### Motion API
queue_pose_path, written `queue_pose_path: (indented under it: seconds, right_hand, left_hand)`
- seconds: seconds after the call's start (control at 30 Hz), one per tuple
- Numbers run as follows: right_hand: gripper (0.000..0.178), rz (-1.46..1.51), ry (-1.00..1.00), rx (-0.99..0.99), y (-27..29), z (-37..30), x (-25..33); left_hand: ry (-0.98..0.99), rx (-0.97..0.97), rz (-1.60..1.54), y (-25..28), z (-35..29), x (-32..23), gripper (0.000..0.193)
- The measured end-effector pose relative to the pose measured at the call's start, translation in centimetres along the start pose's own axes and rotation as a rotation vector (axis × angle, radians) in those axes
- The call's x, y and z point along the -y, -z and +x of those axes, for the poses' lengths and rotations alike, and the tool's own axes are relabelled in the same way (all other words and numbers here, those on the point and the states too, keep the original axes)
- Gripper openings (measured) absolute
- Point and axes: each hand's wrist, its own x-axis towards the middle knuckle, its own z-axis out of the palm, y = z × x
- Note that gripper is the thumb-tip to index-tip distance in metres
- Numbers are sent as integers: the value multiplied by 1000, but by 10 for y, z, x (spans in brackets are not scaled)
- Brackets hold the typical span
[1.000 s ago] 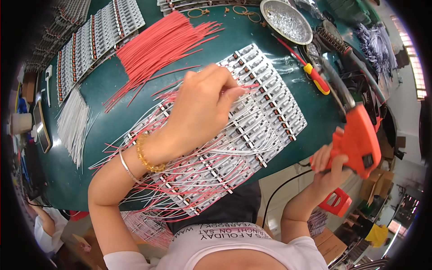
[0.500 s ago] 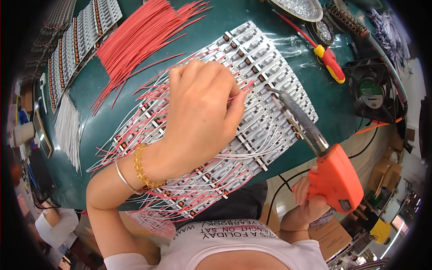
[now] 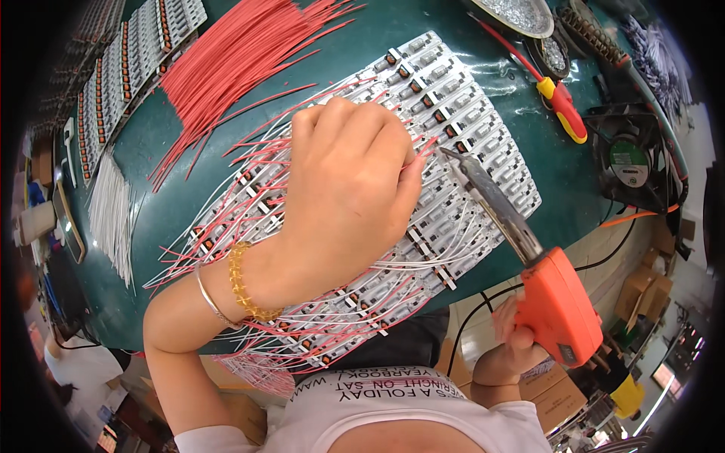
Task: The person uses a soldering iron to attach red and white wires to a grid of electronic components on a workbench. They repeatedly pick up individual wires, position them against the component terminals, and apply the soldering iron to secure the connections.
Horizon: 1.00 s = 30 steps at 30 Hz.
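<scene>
A panel of small white circuit boards [image 3: 483, 124] lies tilted on the green table, with red and white wires rising from its near and left parts. Over its middle, my left hand [image 3: 347, 177] is closed in a pinch on red wire [image 3: 429, 145], whose ends poke out past the fingertips. My right hand [image 3: 521, 343], low on the right, grips the handle of an orange soldering gun [image 3: 563, 306]. The gun's dark tip reaches up and left to the boards, close beside the red wire ends. Whether it touches them I cannot tell.
A heap of red wires [image 3: 226, 60] and a bundle of white wires [image 3: 113, 219] lie at the left, near more board panels [image 3: 136, 72]. To the right are a red-yellow screwdriver [image 3: 563, 109], a metal dish [image 3: 521, 15], a coiled soldering-iron holder [image 3: 589, 34] and a black fan [image 3: 630, 158].
The soldering gun has shifted slightly left, its tip coming nearer to the red wire ends. My left hand has moved a little to the right, keeping its pinch.
</scene>
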Motion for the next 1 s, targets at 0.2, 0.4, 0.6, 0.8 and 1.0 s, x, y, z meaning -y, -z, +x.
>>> queue_pose_path:
  seconds: [0.2, 0.4, 0.6, 0.8, 1.0]
  right_hand:
    - [80, 252, -53, -80, -15, 8, 10]
    - [78, 246, -46, -32, -23, 15, 22]
    - [79, 295, -73, -74, -14, 13, 27]
    - [82, 284, -90, -39, -14, 10, 28]
    - [79, 246, -129, -9, -15, 10, 30]
  left_hand:
    - [-10, 3, 8, 1, -1, 1, 18]
    - [2, -94, -136, 3, 2, 2, 15]
    - [-38, -50, -141, 28, 6, -3, 12]
    - [18, 38, -92, 4, -3, -11, 17]
    - [10, 45, -82, 3, -4, -11, 17]
